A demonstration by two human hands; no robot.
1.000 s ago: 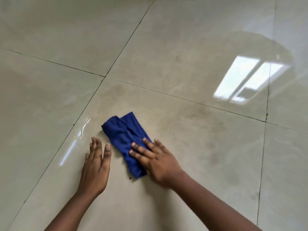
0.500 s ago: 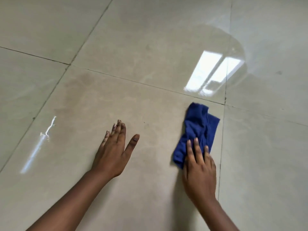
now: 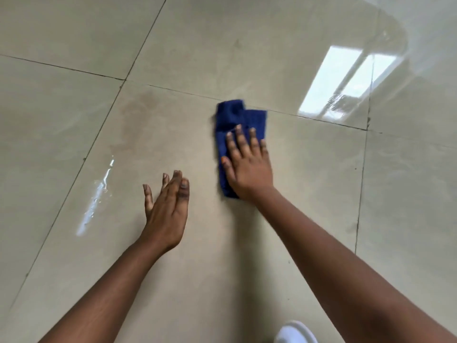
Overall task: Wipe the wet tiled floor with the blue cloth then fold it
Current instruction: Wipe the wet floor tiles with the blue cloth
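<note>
A bunched blue cloth (image 3: 238,117) lies on the glossy beige tiled floor (image 3: 173,134), its far end touching a grout line. My right hand (image 3: 247,162) presses flat on the cloth's near half, fingers spread and pointing away from me. My left hand (image 3: 167,209) is to the left of the cloth, apart from it, fingers spread and holding nothing, resting on or just above the tile. A wet streak (image 3: 97,196) glints on the floor left of my left hand.
A bright window reflection (image 3: 343,80) shines on the wet tile at the far right. Dark grout lines (image 3: 321,121) cross the floor. A white rounded object (image 3: 295,332) shows at the bottom edge, under my right forearm.
My right hand slid the cloth from beside my left hand out to the right, then back towards the middle and farther from me. My left hand stayed on the floor.
</note>
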